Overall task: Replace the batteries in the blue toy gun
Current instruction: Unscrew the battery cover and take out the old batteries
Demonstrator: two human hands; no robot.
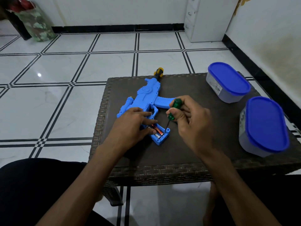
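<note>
The blue toy gun (146, 95) lies on its side on a dark woven table (187, 149), muzzle pointing away from me. Its grip end near me has an open battery compartment (160, 134) showing orange batteries (158, 132). My left hand (132, 126) rests on the gun's grip, with a fingertip and the thumb at the compartment's edge. My right hand (189, 121) grips a green-handled screwdriver (173, 110); its thin shaft slants down and its tip sits at the compartment's right corner.
Two grey containers with blue lids stand on the table's right side, one at the back (228, 82) and one nearer (263, 126). A white cabinet (205, 18) stands by the far wall. Tiled floor surrounds the table; my legs are under its near edge.
</note>
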